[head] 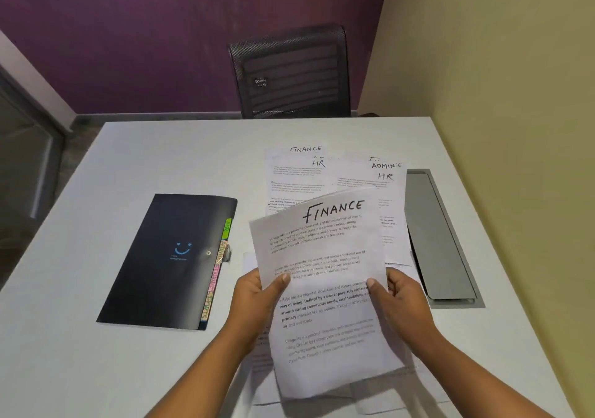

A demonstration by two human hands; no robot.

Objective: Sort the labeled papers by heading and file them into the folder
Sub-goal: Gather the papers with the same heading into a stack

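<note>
A white sheet headed FINANCE [325, 256] is held up above the table. My left hand [257, 301] grips its left edge, thumb on the front. My right hand [397, 301] grips its right edge the same way. Behind it, more labeled papers [296, 173] lie overlapped on the table, with headings FINANCE, HR and ADMIN showing. Further sheets lie under the held one, mostly hidden. A closed black folder [167, 256] with a blue smiley lies to the left, coloured labeled tabs [215, 272] sticking out along its right edge.
The white table [96, 369] fills the view. A grey hinged cable flap [434, 234] is set into it at the right, next to a beige wall. A black mesh chair [293, 73] stands beyond the far edge, against a purple wall.
</note>
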